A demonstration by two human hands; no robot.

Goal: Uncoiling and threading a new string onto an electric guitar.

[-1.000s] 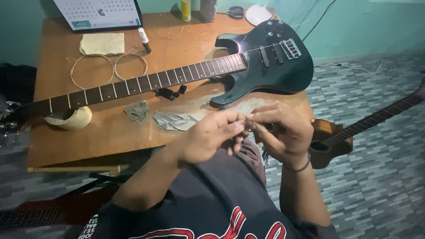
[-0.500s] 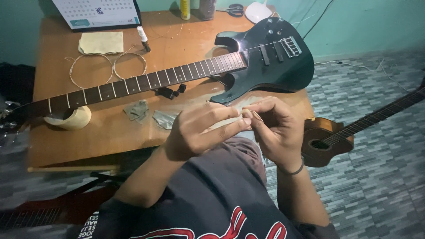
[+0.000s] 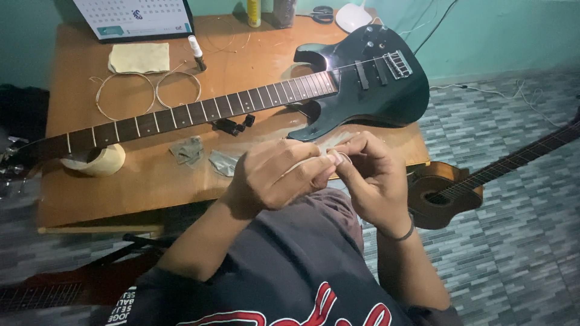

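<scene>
Head view: left hand [image 3: 275, 178] and right hand [image 3: 374, 175] meeting just over the near edge of the wooden desk [image 3: 151, 181], fingertips touching. Left grip closed, pinching a thin pale guitar string [image 3: 302, 164] between thumb and fingers; right grip closed on the same string's small looped end (hard to make out finely). Just beyond both grips: black electric guitar [image 3: 362, 84] lying flat, neck running off to the left. Left of the left grip: crumpled packets [image 3: 205, 156], a roll of tape [image 3: 99, 160] under the neck. Farther off: coiled strings [image 3: 151, 93], yellow cloth [image 3: 139, 58]. Right of the right grip, on the floor: acoustic guitar [image 3: 441, 196].
</scene>
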